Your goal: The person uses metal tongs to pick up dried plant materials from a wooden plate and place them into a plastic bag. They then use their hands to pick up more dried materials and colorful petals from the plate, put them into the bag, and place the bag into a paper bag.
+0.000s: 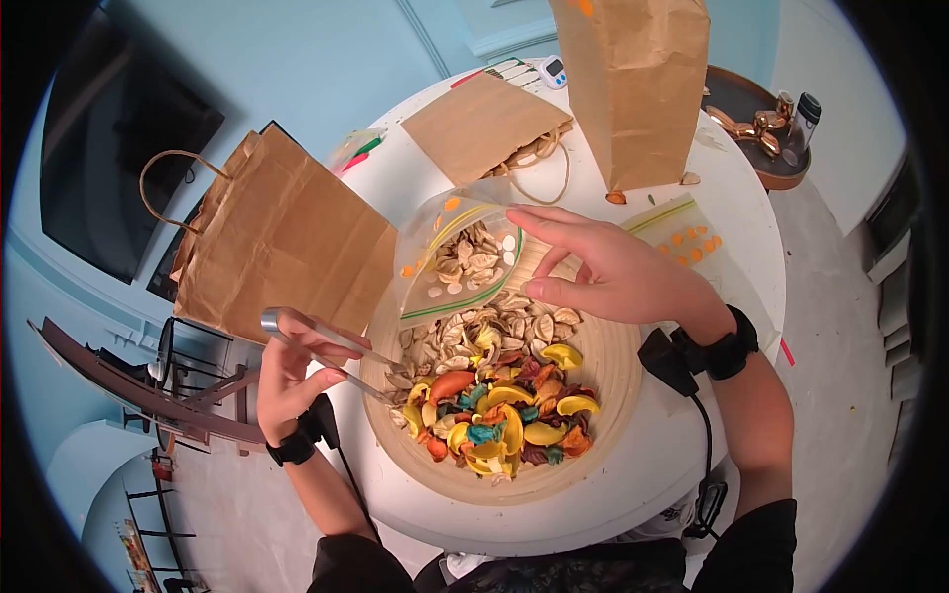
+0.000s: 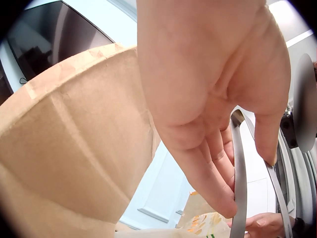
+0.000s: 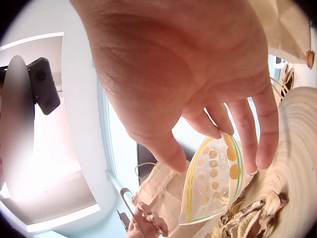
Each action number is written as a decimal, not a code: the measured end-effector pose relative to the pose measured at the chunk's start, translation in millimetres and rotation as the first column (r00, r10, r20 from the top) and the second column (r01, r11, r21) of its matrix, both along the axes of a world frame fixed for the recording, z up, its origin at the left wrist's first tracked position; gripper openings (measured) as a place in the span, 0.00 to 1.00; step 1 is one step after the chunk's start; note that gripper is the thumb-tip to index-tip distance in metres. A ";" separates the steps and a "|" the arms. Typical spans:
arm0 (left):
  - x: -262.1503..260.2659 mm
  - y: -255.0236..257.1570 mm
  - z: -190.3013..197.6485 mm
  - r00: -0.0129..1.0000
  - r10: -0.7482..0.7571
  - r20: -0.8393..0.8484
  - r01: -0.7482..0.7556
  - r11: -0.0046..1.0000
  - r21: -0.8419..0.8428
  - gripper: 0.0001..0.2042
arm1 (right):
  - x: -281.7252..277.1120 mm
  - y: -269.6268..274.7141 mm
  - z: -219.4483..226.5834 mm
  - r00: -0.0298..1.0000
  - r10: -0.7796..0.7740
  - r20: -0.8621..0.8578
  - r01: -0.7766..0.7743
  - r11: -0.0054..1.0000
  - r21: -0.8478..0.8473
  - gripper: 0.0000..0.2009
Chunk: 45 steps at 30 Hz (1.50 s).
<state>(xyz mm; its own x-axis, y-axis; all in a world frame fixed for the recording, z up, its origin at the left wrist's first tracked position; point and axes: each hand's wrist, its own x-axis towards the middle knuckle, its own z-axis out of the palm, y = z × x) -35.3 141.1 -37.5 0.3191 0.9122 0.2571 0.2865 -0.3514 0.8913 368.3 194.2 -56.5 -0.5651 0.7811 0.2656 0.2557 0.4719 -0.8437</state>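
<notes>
as left fingers (image 2: 210, 183) grip tongs (image 2: 239, 173), zip-bag (image 3: 210, 193) gapes.

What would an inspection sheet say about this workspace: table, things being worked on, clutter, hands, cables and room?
Surface: white table, bearing a round wooden tray.
Job's things: tongs; open zip bag with pale dried pieces inside; more of these on the tray, beside colourful dried pieces.
Clutter: left paper bag, flat paper bag, tall paper bag, second zip bag, white gadget.
Hands: left hand holds the tongs; right hand has fingers stretched out at the open zip bag's edge.
Cables: left cable and right cable, both black, one by each wrist.
Surroundings: dark screen, pale blue wall, bottle.
</notes>
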 end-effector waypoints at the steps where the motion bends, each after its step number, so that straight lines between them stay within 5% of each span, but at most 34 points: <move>1: -0.7 0.1 -1.9 1.000 -0.009 0.011 0.009 1.000 0.003 0.27 | 0.0 0.1 -0.5 1.000 -0.001 0.005 0.001 1.000 0.006 0.39; 19: 0.4 -7.2 -4.8 0.997 0.034 0.076 -0.048 0.982 0.184 0.23 | -0.5 -1.0 -1.3 1.000 0.007 0.007 -0.007 1.000 0.018 0.38; 34: -1.6 10.1 -10.0 0.997 -0.072 -0.023 0.073 0.996 0.044 0.30 | -0.7 -0.9 -1.5 1.000 0.016 0.025 -0.016 1.000 0.002 0.38; 45: 7.7 6.7 -10.4 0.997 -0.054 -0.054 0.055 0.998 0.027 0.24 | -0.7 -0.3 -2.9 0.997 0.029 0.070 -0.029 1.000 0.003 0.37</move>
